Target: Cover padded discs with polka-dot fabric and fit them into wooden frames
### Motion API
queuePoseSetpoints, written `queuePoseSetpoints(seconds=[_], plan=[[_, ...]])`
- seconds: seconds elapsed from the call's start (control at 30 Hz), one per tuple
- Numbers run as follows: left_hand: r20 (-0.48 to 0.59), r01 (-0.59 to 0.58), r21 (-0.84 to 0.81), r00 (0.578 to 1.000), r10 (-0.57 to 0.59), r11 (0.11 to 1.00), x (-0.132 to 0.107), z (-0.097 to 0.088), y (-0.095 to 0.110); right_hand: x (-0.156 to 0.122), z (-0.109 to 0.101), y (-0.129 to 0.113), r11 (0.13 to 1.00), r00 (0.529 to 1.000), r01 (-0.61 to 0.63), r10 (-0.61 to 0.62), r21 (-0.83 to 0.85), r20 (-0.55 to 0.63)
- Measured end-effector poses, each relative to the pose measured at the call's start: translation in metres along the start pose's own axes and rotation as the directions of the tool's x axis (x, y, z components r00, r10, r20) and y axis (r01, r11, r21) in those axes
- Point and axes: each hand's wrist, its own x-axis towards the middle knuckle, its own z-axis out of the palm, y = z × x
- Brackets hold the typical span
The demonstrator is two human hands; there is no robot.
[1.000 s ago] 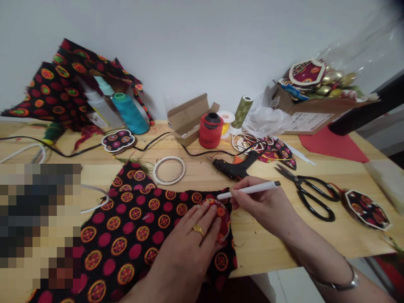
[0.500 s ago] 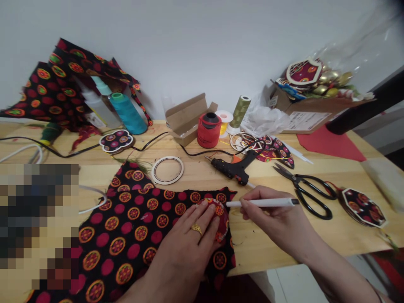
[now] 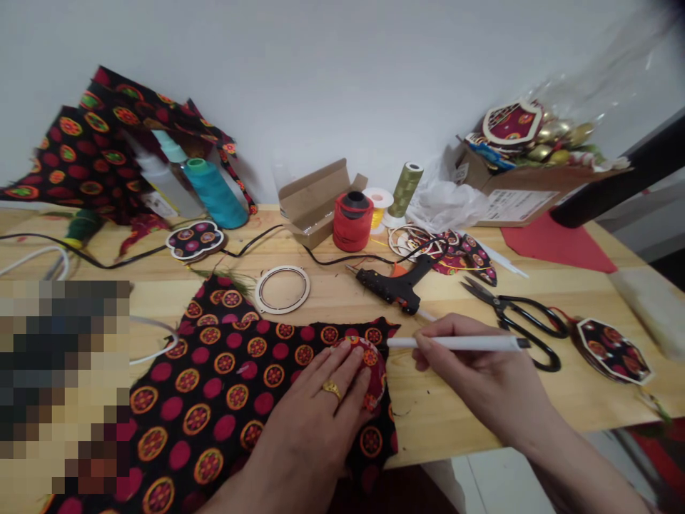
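My left hand (image 3: 315, 410), with a gold ring, lies flat with fingers stretched out, pressing a small round fabric-covered piece (image 3: 373, 371) onto a black cloth with red and orange dots (image 3: 230, 385). My right hand (image 3: 474, 375) is closed round a white pen (image 3: 454, 343), held nearly level, its tip at the right edge of the round piece. Both rest near the front edge of the wooden table (image 3: 481, 421).
A black glue gun (image 3: 396, 285), black scissors (image 3: 521, 318), a wooden ring (image 3: 282, 288), a red spool (image 3: 353, 221), teal thread cone (image 3: 214, 191), small open carton (image 3: 315, 200), fabric-covered shapes (image 3: 613, 350) and a box of ornaments (image 3: 529, 171) lie around. More cloth is heaped at back left.
My right hand has slid right and slightly toward me, and the pen has tilted from pointing up-right to nearly level. The left hand has stayed pressed on the round piece.
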Motion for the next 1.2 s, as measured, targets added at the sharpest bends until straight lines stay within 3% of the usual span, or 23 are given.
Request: queuePoseSetpoints(seconds=[0.23, 0.37, 0.53, 1.2], plan=[[0.029, -0.113, 0.043, 0.993, 0.111, 0.993, 0.005, -0.005, -0.01, 0.019, 0.022, 0.005, 0.994, 0.999, 0.031, -0.034, 0.101, 0.033], [0.043, -0.116, 0.032, 0.993, 0.114, 0.993, 0.004, -0.006, -0.01, 0.022, 0.025, 0.008, 0.994, 0.997, -0.001, -0.007, 0.111, 0.077], [0.028, -0.01, 0.024, 1.0, 0.009, 1.0, -0.001, 0.001, -0.002, 0.021, 0.021, 0.006, 0.992, 0.997, -0.015, 0.006, 0.124, 0.074], [0.025, -0.018, -0.01, 1.0, 0.018, 1.0, -0.001, 0.0, -0.002, -0.022, 0.001, 0.012, 0.997, 0.999, -0.013, 0.015, -0.072, 0.036]])
